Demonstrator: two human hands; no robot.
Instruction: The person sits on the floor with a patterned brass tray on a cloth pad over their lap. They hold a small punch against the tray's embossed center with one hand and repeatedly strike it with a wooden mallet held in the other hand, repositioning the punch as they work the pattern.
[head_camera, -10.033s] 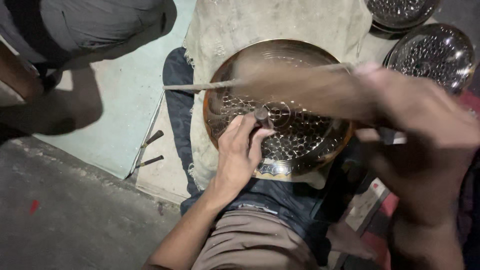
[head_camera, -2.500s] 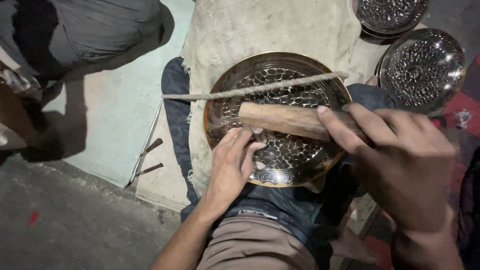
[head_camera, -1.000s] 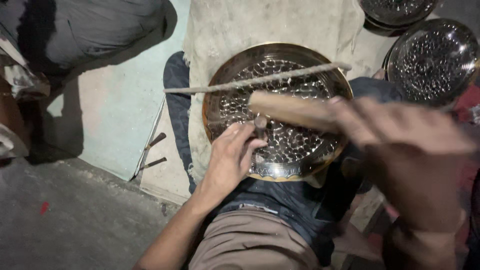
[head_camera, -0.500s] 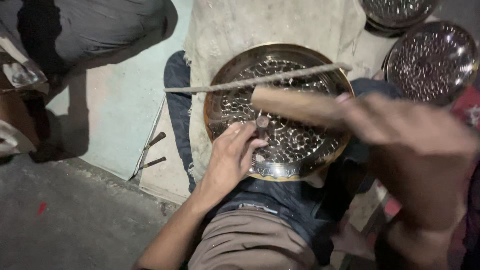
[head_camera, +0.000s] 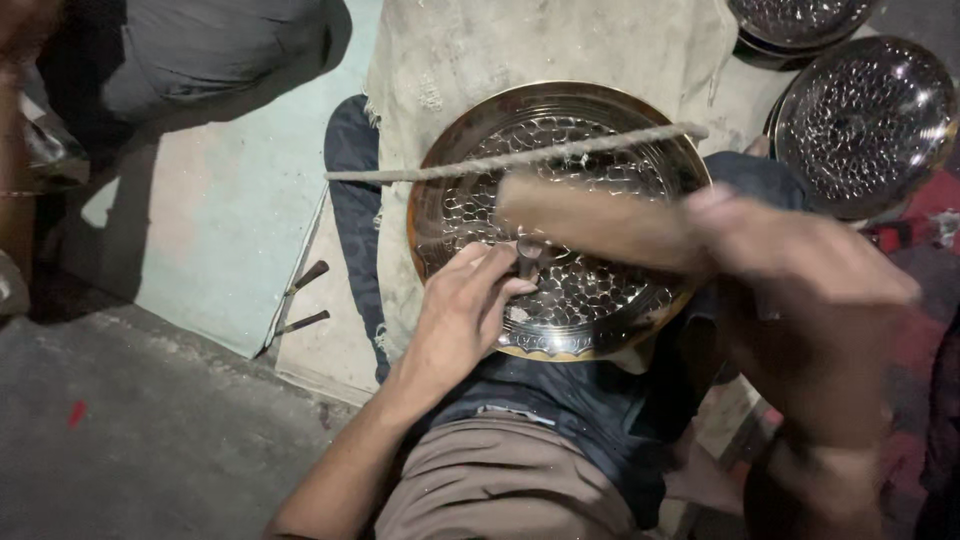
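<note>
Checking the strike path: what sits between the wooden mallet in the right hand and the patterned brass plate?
In the head view, a small metal punch stands there, pinched by the left hand, its tip on the brass plate, under the blurred mallet.

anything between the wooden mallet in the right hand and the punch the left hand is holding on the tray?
Nothing visible does. The right hand swings the blurred wooden mallet just above the punch, which the left hand steadies on the round metal tray. The taut cord crosses farther up the tray, clear of that path.

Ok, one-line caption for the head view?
Left hand steadies a punch on a patterned brass plate; right hand holds a wooden mallet.
</note>
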